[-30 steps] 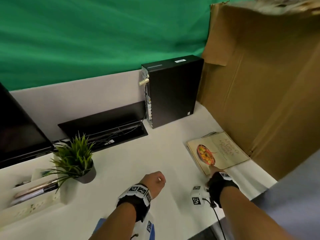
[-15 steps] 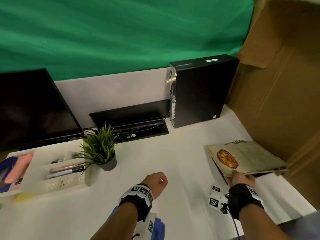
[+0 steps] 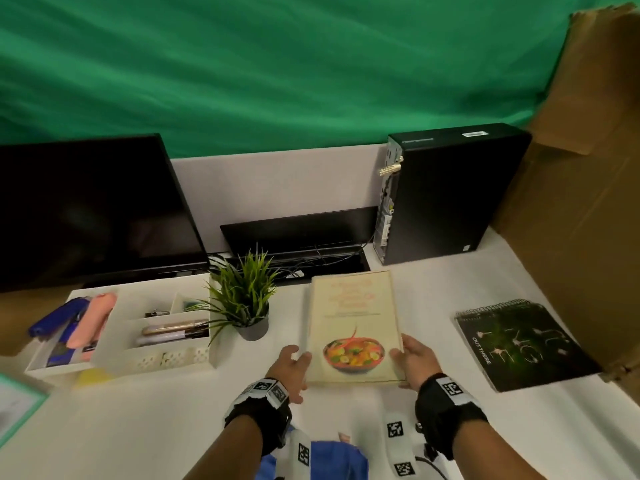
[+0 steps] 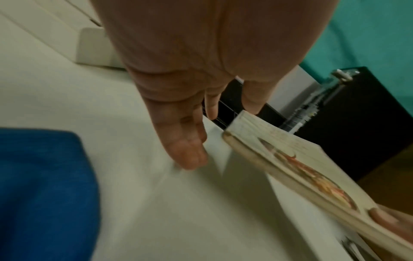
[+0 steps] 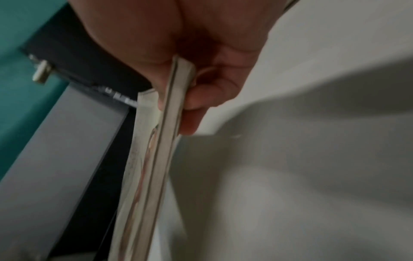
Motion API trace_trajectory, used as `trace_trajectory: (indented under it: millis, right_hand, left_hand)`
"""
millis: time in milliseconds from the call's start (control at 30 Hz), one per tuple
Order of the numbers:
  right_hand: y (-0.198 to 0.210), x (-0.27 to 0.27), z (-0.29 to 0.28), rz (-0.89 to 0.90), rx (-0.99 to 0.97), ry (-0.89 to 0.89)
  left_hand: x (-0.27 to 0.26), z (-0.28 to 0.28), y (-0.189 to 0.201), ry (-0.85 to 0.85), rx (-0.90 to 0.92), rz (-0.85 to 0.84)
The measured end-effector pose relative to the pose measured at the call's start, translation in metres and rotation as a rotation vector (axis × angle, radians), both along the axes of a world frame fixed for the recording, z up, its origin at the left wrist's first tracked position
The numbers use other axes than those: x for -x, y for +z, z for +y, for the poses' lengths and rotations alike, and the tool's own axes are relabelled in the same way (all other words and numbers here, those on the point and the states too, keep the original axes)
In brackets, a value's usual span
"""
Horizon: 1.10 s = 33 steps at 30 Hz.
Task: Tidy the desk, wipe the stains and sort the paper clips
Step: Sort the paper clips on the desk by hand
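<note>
At the centre of the head view a cream-covered cookbook with a bowl of colourful food printed on its cover (image 3: 353, 327) is held just above the white desk (image 3: 138, 420), its lower corners framed by the two hands. The right hand (image 3: 414, 358) pinches the book's lower right edge, thumb on the cover and fingers curled beneath (the right wrist view shows this plainly, the book's edge (image 5: 156, 141) running down the middle of the frame). The left hand (image 3: 291, 370) sits at the lower left edge with its fingers straight and relaxed; in the left wrist view its fingertips (image 4: 190, 159) point down at the desk just beside the book (image 4: 290, 167), and whether they touch it cannot be told. To the right of centre a black spiral-bound notebook (image 3: 519, 344) lies flat on the desk. Left of the book stands a small green artificial plant in a grey pot (image 3: 246, 303), and further left a white plastic desk organiser (image 3: 180, 358) holding pens and small clips. A black monitor (image 3: 90, 209) fills the left middle of the frame, a black computer tower (image 3: 450, 195) stands upper right, and a brown cardboard sheet (image 3: 581, 202) leans along the right edge.
</note>
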State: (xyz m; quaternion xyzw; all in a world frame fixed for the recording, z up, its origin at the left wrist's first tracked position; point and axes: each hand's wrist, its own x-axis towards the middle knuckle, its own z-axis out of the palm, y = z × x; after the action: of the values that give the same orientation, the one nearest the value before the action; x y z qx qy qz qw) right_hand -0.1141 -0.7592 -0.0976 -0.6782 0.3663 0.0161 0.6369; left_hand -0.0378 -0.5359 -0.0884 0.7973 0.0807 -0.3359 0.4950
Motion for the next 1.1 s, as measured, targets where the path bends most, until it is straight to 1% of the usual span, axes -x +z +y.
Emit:
trace_trajectory:
  millis: [33, 67, 133, 167, 267, 367, 433, 467, 533, 600, 667, 733, 800, 867, 900, 933, 967, 1000, 1067, 1100]
  right_hand:
    - [-0.001, -0.006, 0.009, 0.020, 0.010, 0.063]
    - [-0.003, -0.011, 0.017, 0.036, 0.016, 0.110]
    - [-0.008, -0.021, 0.029, 0.067, 0.027, 0.174]
    - [-0.011, -0.024, 0.035, 0.087, 0.029, 0.193]
    - [-0.021, -0.032, 0.045, 0.134, 0.047, 0.209]
    - [-0.025, -0.039, 0.045, 0.203, 0.189, 0.266]
    - [-0.023, -0.041, 0.044, 0.275, 0.321, 0.352]
    - [-0.023, -0.041, 0.043, 0.299, 0.343, 0.365]
    - [-0.022, -0.039, 0.037, 0.334, 0.344, 0.369]
    - [-0.023, -0.034, 0.022, 0.350, 0.339, 0.286]
    - [-0.019, -0.026, -0.004, 0.362, 0.386, 0.204]
    - [-0.013, -0.017, -0.039, 0.383, 0.459, 0.033]
    - [-0.005, -0.004, -0.074, 0.432, 0.481, -0.124]
    - [0.003, 0.013, -0.103, 0.605, 0.537, -0.179]
    - [0.006, 0.023, -0.115, 0.713, 0.564, -0.162]
    - [0.010, 0.033, -0.126, 0.801, 0.604, -0.091]
    - [0.010, 0.041, -0.136, 0.833, 0.645, -0.006]
    - [0.008, 0.046, -0.146, 0.830, 0.659, 0.083]
    - [0.006, 0.052, -0.161, 0.757, 0.594, 0.180]
    - [0.005, 0.054, -0.167, 0.733, 0.582, 0.200]
  left_hand:
    - [-0.002, 0.006, -0.004, 0.021, -0.016, 0.013]
    - [-0.004, 0.013, -0.008, 0.008, -0.069, 0.005]
    - [-0.008, 0.026, -0.017, -0.058, -0.219, -0.062]
    - [-0.009, 0.032, -0.022, -0.068, -0.261, -0.085]
    - [-0.013, 0.044, -0.031, -0.057, -0.254, -0.064]
    - [-0.016, 0.045, -0.033, -0.088, -0.294, -0.092]
    - [-0.016, 0.043, -0.032, -0.155, -0.391, -0.118]
    - [-0.016, 0.041, -0.033, -0.189, -0.456, -0.132]
    - [-0.016, 0.034, -0.031, -0.236, -0.541, -0.145]
    - [-0.019, 0.023, -0.024, -0.287, -0.632, -0.182]
    - [-0.024, 0.007, -0.015, -0.333, -0.695, -0.243]
    - [-0.027, -0.015, -0.007, -0.381, -0.696, -0.298]
    - [-0.028, -0.041, -0.002, -0.446, -0.665, -0.330]
    - [-0.024, -0.070, 0.001, -0.505, -0.600, -0.354]
    - [-0.020, -0.084, 0.001, -0.528, -0.556, -0.353]
    - [-0.016, -0.097, 0.002, -0.545, -0.509, -0.347]
    - [-0.012, -0.109, 0.001, -0.558, -0.460, -0.336]
    - [-0.007, -0.120, 0.000, -0.573, -0.412, -0.328]
    - [0.002, -0.141, -0.005, -0.615, -0.341, -0.320]
    - [0.007, -0.151, -0.006, -0.639, -0.318, -0.314]
